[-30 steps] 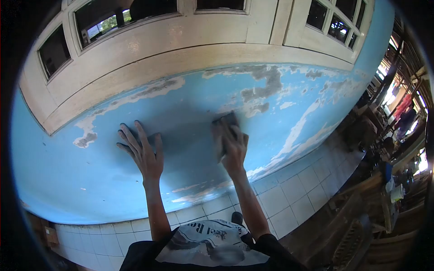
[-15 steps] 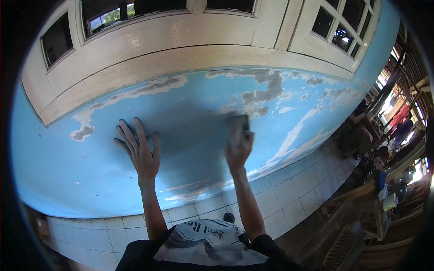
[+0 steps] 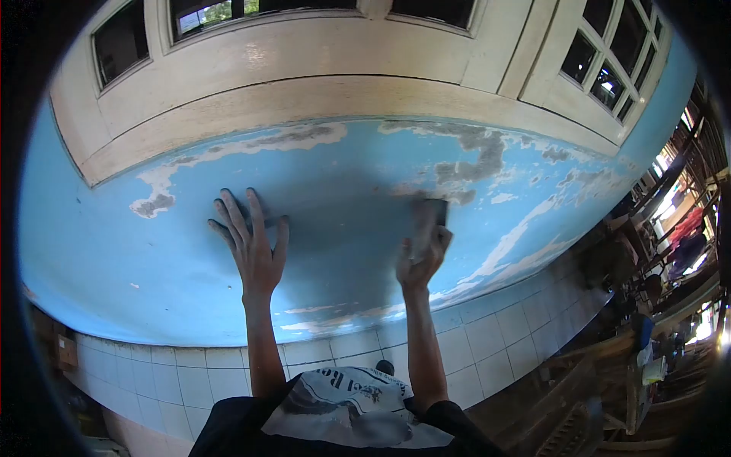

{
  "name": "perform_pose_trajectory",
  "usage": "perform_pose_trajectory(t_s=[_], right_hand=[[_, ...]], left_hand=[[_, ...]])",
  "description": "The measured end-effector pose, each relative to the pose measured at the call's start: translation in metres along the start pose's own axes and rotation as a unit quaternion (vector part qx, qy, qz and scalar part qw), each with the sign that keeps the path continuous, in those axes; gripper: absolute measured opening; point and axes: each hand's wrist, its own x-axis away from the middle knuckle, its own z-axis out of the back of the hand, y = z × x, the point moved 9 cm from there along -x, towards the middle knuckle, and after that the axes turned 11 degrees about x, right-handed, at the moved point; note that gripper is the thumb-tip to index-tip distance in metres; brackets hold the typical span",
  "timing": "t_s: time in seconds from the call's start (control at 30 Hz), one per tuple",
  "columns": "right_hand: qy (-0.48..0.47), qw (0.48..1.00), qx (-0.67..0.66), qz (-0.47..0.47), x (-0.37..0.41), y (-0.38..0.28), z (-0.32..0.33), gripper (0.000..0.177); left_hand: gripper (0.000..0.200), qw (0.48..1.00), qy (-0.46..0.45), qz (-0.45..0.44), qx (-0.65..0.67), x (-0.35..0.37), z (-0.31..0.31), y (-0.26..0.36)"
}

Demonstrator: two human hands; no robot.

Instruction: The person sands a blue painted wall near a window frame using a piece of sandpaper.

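My left hand [image 3: 253, 247] lies flat on the blue painted wall [image 3: 183, 274], its fingers spread and holding nothing. Further right, my right hand [image 3: 423, 255] is pressed to the same wall, blurred by motion. Its fingers are closed on a dark, flat piece of sandpaper [image 3: 436, 211], of which only the upper edge shows past the fingers. Just above and to the right of that hand is a grey and white patch of worn paint [image 3: 476, 160]. Another worn patch [image 3: 154, 199] sits to the left of my left hand.
A cream wooden window frame [image 3: 304, 99] with dark panes runs along the wall's upper side. White tiles [image 3: 472, 335] line the wall's lower part. Wooden furniture [image 3: 579, 396] and clutter stand at the right. A brown box [image 3: 67, 352] is at the lower left.
The camera view has turned a little, so the wall and window sit further right. My right hand has shifted slightly down the wall with the sandpaper. My left hand keeps its place.
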Motion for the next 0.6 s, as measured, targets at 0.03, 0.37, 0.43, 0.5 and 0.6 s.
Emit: perform_pose_trajectory(t_s=[0.03, 0.37, 0.43, 0.5, 0.6], right_hand=[[-0.001, 1.0, -0.002, 0.002, 0.002, 0.0, -0.002, 0.054], [-0.01, 0.998, 0.008, -0.065, 0.007, 0.002, -0.002, 0.043], [-0.002, 0.999, 0.039, -0.016, -0.013, -0.022, 0.009, 0.041], [-0.032, 0.994, 0.094, 0.054, -0.011, -0.048, 0.0, 0.04], [-0.09, 0.987, 0.082, 0.101, 0.002, -0.072, -0.026, 0.043]], left_hand=[[0.071, 1.0, -0.002, -0.004, 0.007, 0.0, 0.0, 0.0], [0.07, 1.0, -0.011, -0.019, -0.002, 0.001, 0.003, 0.0], [0.07, 0.999, -0.027, -0.018, 0.003, 0.003, 0.002, -0.002], [0.07, 0.999, -0.03, -0.009, 0.006, 0.002, 0.003, -0.001], [0.069, 0.999, -0.044, 0.001, 0.015, 0.002, 0.005, 0.0]])
